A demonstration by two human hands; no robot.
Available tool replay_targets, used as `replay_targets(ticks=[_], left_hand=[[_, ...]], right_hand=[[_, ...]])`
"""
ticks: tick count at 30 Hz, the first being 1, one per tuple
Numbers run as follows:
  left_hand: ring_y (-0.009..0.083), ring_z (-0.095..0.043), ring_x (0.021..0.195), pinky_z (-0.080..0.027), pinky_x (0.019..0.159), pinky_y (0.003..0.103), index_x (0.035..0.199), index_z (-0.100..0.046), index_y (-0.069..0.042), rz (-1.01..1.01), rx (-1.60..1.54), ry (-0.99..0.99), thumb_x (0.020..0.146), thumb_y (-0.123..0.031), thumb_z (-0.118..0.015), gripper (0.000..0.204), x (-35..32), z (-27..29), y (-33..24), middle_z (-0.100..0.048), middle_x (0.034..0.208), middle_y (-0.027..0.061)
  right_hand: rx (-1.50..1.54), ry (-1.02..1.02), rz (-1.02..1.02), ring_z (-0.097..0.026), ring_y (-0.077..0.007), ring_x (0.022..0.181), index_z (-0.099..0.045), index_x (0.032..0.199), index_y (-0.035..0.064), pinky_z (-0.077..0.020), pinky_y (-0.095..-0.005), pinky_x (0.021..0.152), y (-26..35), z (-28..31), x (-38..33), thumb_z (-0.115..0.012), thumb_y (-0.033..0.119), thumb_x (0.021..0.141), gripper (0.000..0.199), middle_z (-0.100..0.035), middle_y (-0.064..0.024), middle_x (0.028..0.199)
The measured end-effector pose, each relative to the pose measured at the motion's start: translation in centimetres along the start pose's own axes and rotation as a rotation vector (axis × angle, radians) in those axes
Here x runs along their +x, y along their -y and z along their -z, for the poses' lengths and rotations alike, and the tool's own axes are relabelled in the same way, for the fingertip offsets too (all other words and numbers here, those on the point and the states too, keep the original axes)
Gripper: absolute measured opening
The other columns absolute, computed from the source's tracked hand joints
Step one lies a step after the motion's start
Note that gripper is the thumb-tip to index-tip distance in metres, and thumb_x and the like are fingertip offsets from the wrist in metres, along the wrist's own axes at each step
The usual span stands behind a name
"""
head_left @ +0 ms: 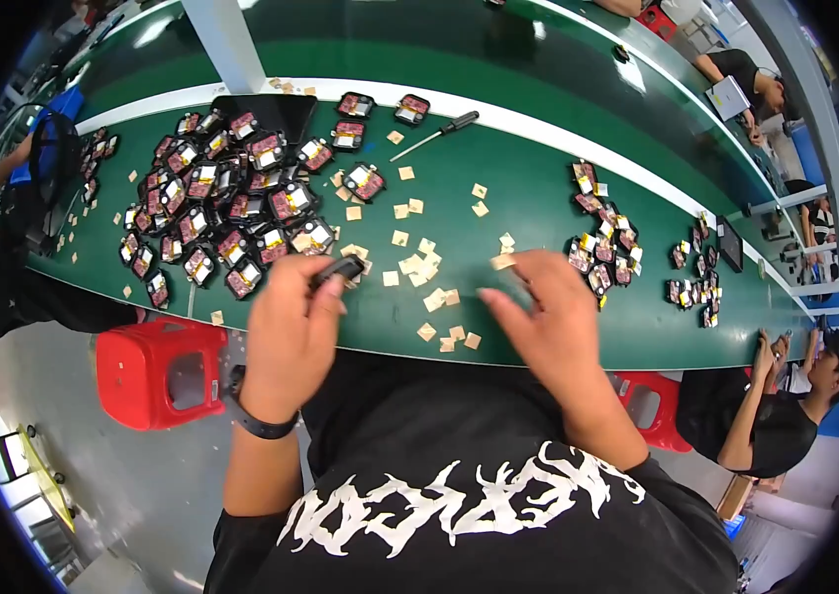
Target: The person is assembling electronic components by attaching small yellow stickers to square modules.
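My left hand (289,332) is closed around a small black device housing (343,267), held over the table's near edge beside the large pile. My right hand (560,322) hovers to the right with thumb and index finger apart. A tan square piece (503,261) is right by its index fingertip; whether it touches the finger I cannot tell. Many loose tan squares (417,265) are scattered between my hands. On the left, a heap of black device housings (203,178) lies with reddish boards and silver parts showing. A similar, smaller group (605,247) is beyond my right hand.
A screwdriver (454,124) lies near the far rail of the green table (528,148). A black tray (291,117) sits behind the heap, and another group of housings (694,287) is farther right. Red stools (147,376) flank me. Other people work at both sides.
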State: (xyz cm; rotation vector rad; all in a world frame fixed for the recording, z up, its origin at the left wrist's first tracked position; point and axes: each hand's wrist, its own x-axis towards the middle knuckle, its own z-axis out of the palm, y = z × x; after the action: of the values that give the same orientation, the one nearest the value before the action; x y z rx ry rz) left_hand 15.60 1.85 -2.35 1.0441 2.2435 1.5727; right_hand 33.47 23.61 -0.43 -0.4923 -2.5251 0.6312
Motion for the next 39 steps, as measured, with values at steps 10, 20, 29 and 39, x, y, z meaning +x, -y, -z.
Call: replay_targets(ticks=[10,20,29,39], left_hand=[[0.0371,-0.067,0.097,-0.054,0.089,0.044,0.107,-0.068,0.003,-0.042,0.418,-0.380,0.091,0.000,-0.069,0.017,8.1,9.3,2.1,-0.065,0.117,0.0180],[0.0202,-0.067,0.099,-0.055,0.081,0.035,0.134,-0.059,0.001,0.018,-0.103,0.075,0.104,-0.020,-0.063,0.038,3.2,-1.3,-2.2,-0.069,0.121,0.0136],[0.0165,-0.067,0.090,-0.052,0.071,0.029,0.142,-0.052,-0.002,0.569,-1.137,0.453,0.112,-0.029,-0.046,0.041,0.4,-4.7,-2.4,-0.068,0.128,0.0172],[0.0278,-0.059,0.131,-0.047,0.110,0.043,0.137,-0.052,-0.006,0.437,-1.205,0.091,0.112,-0.020,-0.048,0.029,-1.4,-7.3,-3.5,-0.055,0.149,0.0201]], right_hand=[[-0.233,0.252,-0.270,-0.069,-0.0341,0.096,-0.062,0.132,0.0089,-0.0577,-0.0437,0.080,-0.6,1.9,0.0,-0.077,0.012,0.085,0.049,-0.067,-0.0128,0.114],[0.136,0.108,0.228,-0.074,-0.0228,0.087,-0.068,0.117,0.0068,-0.0617,-0.0317,0.070,0.7,2.8,0.2,-0.083,0.004,0.073,0.046,-0.071,-0.0086,0.113],[0.337,0.214,0.428,-0.074,-0.0233,0.091,-0.073,0.105,0.0094,-0.0600,-0.0315,0.069,2.1,2.3,0.8,-0.080,0.004,0.077,0.029,-0.073,-0.0037,0.115],[0.672,0.318,-0.395,-0.053,-0.0101,0.064,-0.074,0.111,-0.0010,-0.0427,-0.0289,0.058,3.8,-0.5,-0.3,-0.076,0.016,0.095,0.023,-0.063,-0.0052,0.073]])
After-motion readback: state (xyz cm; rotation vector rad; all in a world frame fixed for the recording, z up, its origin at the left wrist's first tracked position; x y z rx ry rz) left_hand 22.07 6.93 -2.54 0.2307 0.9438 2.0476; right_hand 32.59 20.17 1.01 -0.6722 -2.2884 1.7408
